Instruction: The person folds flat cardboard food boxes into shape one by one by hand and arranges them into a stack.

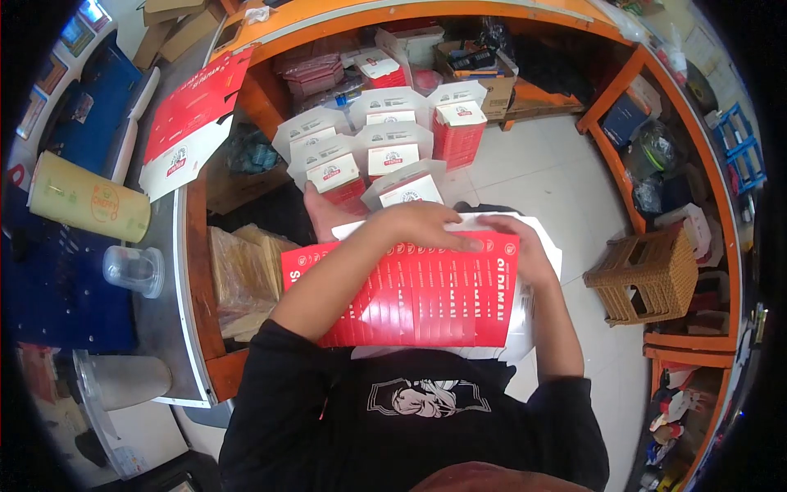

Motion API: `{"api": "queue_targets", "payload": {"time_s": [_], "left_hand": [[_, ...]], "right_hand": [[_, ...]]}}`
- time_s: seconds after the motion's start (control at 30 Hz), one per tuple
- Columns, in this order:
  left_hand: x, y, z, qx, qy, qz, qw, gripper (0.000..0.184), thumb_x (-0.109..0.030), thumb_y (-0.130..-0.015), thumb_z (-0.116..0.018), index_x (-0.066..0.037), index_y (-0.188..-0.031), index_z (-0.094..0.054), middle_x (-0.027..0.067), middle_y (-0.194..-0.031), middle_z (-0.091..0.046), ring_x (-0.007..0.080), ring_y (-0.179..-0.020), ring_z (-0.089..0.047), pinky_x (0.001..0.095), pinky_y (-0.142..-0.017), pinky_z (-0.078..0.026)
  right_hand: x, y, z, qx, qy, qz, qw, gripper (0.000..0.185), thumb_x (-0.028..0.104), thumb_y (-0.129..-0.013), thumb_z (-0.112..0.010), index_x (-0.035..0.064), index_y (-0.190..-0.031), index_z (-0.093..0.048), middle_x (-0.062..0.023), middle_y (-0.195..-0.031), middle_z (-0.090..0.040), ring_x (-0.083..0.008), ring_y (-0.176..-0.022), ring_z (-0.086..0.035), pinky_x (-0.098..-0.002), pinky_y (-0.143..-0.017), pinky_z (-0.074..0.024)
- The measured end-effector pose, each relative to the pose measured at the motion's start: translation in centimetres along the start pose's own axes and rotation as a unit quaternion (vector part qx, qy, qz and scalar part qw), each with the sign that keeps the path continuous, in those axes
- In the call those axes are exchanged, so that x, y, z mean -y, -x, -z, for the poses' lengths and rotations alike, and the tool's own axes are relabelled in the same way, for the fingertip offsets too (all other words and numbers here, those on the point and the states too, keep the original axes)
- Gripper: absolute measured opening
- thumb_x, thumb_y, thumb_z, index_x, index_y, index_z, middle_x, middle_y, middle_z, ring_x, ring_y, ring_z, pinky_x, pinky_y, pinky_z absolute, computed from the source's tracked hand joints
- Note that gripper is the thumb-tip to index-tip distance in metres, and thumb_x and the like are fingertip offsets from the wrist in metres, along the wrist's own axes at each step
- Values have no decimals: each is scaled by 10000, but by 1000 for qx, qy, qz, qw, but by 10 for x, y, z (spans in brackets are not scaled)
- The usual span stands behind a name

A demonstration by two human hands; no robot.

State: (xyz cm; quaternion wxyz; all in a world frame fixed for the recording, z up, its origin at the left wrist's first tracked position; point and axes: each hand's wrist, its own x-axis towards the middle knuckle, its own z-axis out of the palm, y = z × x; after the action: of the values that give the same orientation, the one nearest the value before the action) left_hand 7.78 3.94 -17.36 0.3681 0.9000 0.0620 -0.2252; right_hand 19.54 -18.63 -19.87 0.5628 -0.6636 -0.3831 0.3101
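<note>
A fanned stack of red and white printed cardboard sheets lies across my lap, its red side up. My left hand and my right hand need telling by arm: the arm from the left side reaches over the stack, its fingers bent on the top edge. The other hand curls around the stack's upper right corner, fingers pressed on the white edge. Beyond the stack, several folded red and white boxes stand on the floor in groups, with white flaps raised.
A table on the left bears flat red sheets, a yellow cup and a clear plastic cup. A wicker basket stands on the right by orange shelves. Wrapped brown stacks sit beside the table.
</note>
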Motion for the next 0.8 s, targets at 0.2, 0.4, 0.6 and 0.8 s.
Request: {"api": "queue_targets", "payload": {"time_s": [0.2,0.4,0.6,0.8], "left_hand": [[0,26,2,54,38,14,998,757,-669,-753,-741,-60,-1201,-724,223,-1088,-727,325,-1002,-708,401,-902,-529],[-5,23,4,55,21,22,998,648,-529,-716,-841,-48,-1140,-748,176,-935,-754,262,-857,-730,367,-791,-541],[-1,12,-2,60,22,33,997,739,-686,-644,-812,-164,-1166,-766,162,-948,-756,273,-866,-733,364,-810,-538],[7,13,-10,9,51,-6,999,740,-697,-669,-782,-111,-1121,-770,182,-1000,-750,310,-941,-724,385,-863,-536]], "right_hand": [[-35,-1,-3,-7,-73,-55,996,130,26,-830,-757,-21,-949,-738,-88,-933,-756,-141,-853,-698,-281,-782,-568],[-45,-7,-2,30,-107,-23,994,86,30,-841,-762,-14,-902,-719,-91,-915,-757,-127,-844,-698,-274,-775,-562],[-50,-23,10,138,-130,-14,982,155,97,-852,-788,11,-924,-681,-46,-900,-736,-119,-874,-693,-277,-825,-547],[-34,-3,-4,-27,-16,128,991,371,190,-893,-753,13,-1198,-638,-119,-1186,-669,-182,-1130,-630,-330,-994,-482]]}}
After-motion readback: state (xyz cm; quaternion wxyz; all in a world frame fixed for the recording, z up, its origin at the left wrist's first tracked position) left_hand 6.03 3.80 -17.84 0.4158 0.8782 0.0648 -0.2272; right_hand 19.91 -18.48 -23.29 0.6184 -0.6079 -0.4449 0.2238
